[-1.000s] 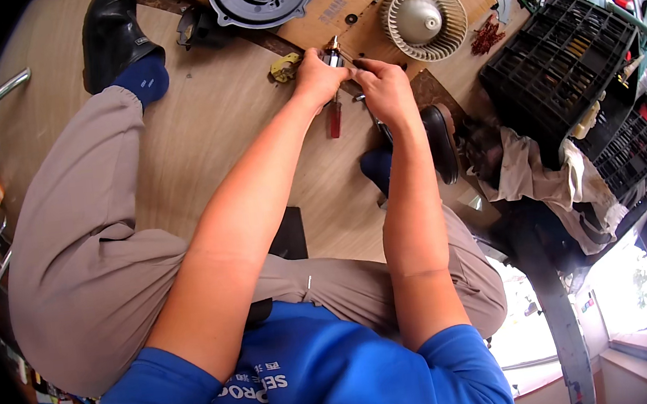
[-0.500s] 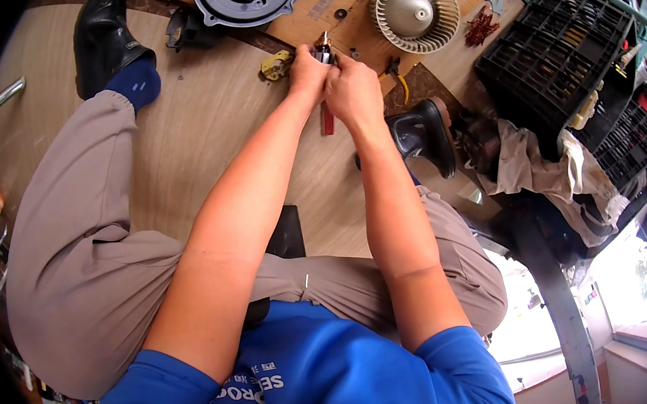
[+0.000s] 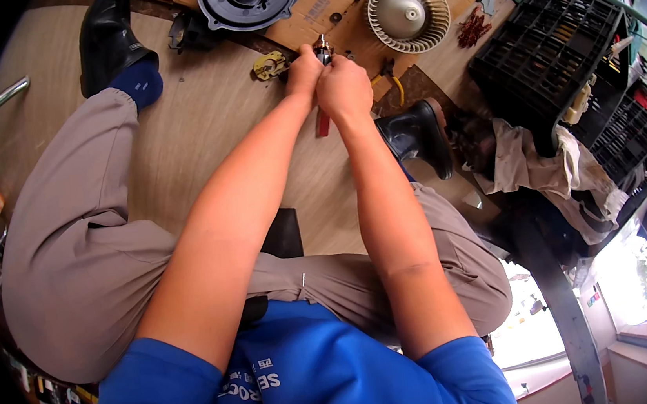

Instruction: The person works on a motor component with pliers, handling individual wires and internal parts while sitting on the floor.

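Observation:
Close together in front of me, both hands are closed around one small piece of work. My left hand (image 3: 304, 74) grips a motor armature (image 3: 322, 49), a dark and silver piece with a copper-coloured end and a thin shaft pointing away from me. Pressed against it from the right, my right hand (image 3: 345, 88) wraps round a tool whose red handle (image 3: 322, 122) sticks out below the palm. The tool's working end is hidden by my fingers. Just left of my left hand lies a yellowish metal plate (image 3: 270, 66) with cut-outs.
A pale blower wheel (image 3: 402, 16) and a grey round motor housing (image 3: 280, 11) rest on cardboard (image 3: 319, 9). Yellow-handled pliers (image 3: 398, 88) lie right of my hands. Red wire scraps (image 3: 473, 28) sit beyond. Black crates (image 3: 552, 52) and a dirty cloth (image 3: 520, 161) stand at right.
My right hand has rolled slightly over the armature, and the red handle now slants more. More of the armature's copper-coloured end shows. The whole view has shifted a little.

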